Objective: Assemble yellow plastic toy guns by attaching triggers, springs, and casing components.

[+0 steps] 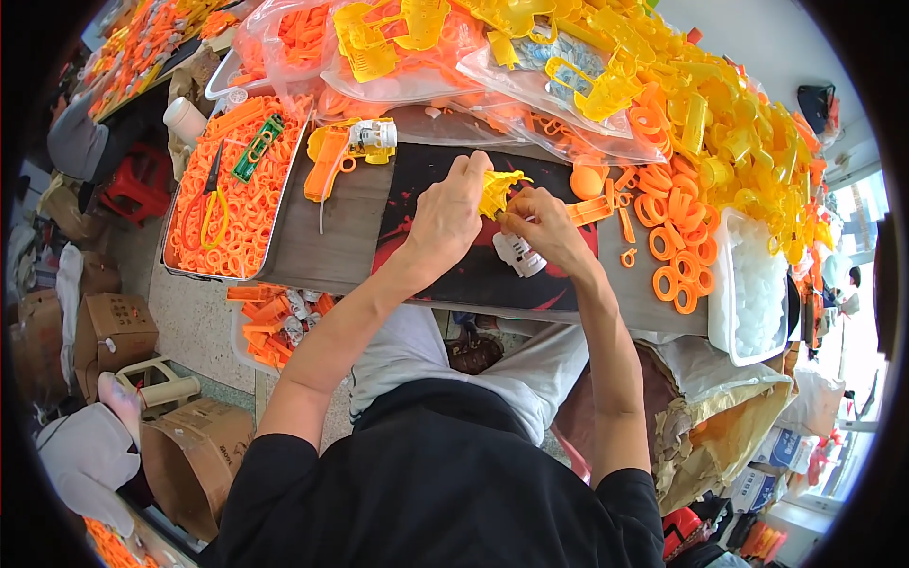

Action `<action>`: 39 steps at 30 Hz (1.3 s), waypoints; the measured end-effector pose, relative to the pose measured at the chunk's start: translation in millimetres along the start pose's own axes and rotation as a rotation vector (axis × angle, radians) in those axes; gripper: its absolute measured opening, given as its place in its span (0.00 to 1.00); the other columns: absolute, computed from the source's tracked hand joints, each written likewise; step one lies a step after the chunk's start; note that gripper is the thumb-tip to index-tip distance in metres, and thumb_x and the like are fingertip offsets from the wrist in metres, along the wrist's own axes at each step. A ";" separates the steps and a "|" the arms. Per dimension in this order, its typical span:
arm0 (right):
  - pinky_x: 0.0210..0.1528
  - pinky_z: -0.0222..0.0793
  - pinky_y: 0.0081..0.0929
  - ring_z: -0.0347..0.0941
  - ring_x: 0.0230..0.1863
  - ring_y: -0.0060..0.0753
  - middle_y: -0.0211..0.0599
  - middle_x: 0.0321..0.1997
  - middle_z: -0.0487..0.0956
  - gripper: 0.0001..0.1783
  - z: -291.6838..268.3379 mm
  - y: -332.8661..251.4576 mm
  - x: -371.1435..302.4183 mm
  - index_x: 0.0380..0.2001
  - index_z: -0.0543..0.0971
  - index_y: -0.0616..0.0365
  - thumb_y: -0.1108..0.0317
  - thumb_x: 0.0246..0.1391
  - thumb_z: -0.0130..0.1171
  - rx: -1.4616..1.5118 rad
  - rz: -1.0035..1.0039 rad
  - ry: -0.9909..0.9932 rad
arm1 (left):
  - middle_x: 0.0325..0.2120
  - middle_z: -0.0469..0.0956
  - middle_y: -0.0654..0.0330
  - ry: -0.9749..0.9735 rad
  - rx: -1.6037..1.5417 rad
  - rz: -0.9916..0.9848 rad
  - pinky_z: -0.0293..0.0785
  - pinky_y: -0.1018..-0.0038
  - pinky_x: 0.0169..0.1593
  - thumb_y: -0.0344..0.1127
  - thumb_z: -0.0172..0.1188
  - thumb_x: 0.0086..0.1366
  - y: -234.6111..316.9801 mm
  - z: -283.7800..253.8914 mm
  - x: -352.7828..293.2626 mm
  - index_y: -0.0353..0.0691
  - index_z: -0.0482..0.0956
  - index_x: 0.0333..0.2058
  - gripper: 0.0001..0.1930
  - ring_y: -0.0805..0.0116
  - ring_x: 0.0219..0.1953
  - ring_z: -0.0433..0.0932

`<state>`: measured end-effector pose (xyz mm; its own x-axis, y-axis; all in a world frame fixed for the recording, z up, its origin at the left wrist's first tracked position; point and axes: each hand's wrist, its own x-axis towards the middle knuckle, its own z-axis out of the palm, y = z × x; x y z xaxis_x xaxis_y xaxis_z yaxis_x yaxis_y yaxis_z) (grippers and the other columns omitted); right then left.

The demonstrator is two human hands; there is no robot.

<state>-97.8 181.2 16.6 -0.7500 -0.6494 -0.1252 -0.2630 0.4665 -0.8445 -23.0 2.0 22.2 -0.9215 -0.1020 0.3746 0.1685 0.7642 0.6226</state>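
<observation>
Over the black and red mat (431, 251), my left hand (450, 210) is closed round a yellow plastic part (496, 192), whose thin edges stick out past the fingers. My right hand (551, 227) has its fingertips pinched together at the lower edge of that part; whatever they hold is too small to make out. Just below the right hand, a white cylindrical part (519, 256) with dark markings rests on the mat. An orange plastic piece (592, 210) pokes out beyond the right hand. To the left lies a toy gun (343, 154) in orange, yellow and white.
A metal tray (270, 248) of small orange parts, with red-and-yellow-handled cutters (216, 210) on top, stands left. Yellow parts (720, 123) are heaped behind and right. Orange rings (672, 275) lie near a white tub (724, 317). A bin of orange pieces (270, 331) sits below the table's edge.
</observation>
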 end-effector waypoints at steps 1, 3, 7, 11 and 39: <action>0.47 0.69 0.35 0.73 0.40 0.38 0.38 0.32 0.80 0.11 3.7 -1.7 -3.4 0.29 0.85 0.64 0.66 0.56 0.63 -0.231 -0.161 0.109 | 0.44 0.77 0.49 0.002 -0.001 0.002 0.79 0.50 0.38 0.18 0.55 0.62 1.7 0.1 -0.6 0.41 0.66 0.49 0.18 0.38 0.37 0.81; 0.48 0.69 0.36 0.73 0.41 0.38 0.39 0.33 0.80 0.11 5.3 1.4 -6.5 0.29 0.84 0.64 0.66 0.56 0.63 -0.464 -0.320 0.223 | 0.45 0.76 0.50 0.001 -0.001 0.039 0.79 0.50 0.37 0.18 0.55 0.62 7.5 0.8 -2.5 0.41 0.66 0.48 0.18 0.39 0.37 0.81; 0.47 0.69 0.37 0.73 0.44 0.39 0.39 0.36 0.80 0.11 4.6 10.0 -6.2 0.29 0.84 0.65 0.66 0.56 0.64 -0.202 -0.185 0.175 | 0.44 0.75 0.51 -0.001 0.024 0.031 0.80 0.51 0.37 0.18 0.55 0.61 11.9 4.1 -2.9 0.41 0.66 0.48 0.19 0.39 0.37 0.81; 0.48 0.69 0.38 0.72 0.44 0.41 0.40 0.37 0.80 0.10 18.1 6.5 -4.4 0.30 0.84 0.64 0.66 0.56 0.65 -0.280 -0.201 0.273 | 0.42 0.75 0.51 0.030 0.002 0.013 0.80 0.51 0.37 0.18 0.55 0.61 2.4 1.2 -4.5 0.41 0.66 0.48 0.18 0.40 0.37 0.81; 0.67 0.60 0.46 0.69 0.63 0.51 0.43 0.62 0.76 0.28 -43.9 14.1 -28.7 0.62 0.75 0.55 0.70 0.57 0.65 -0.704 -0.166 0.461 | 0.31 0.81 0.63 0.262 0.122 0.153 0.67 0.62 0.48 0.35 0.65 0.63 -46.1 13.8 -34.9 0.43 0.81 0.36 0.05 0.61 0.38 0.77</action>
<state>-106.6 232.8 31.1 -0.8002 -0.5047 0.3240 -0.5922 0.7501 -0.2942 -3.5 -20.9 -29.1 -0.7649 -0.1284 0.6313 0.2404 0.8522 0.4647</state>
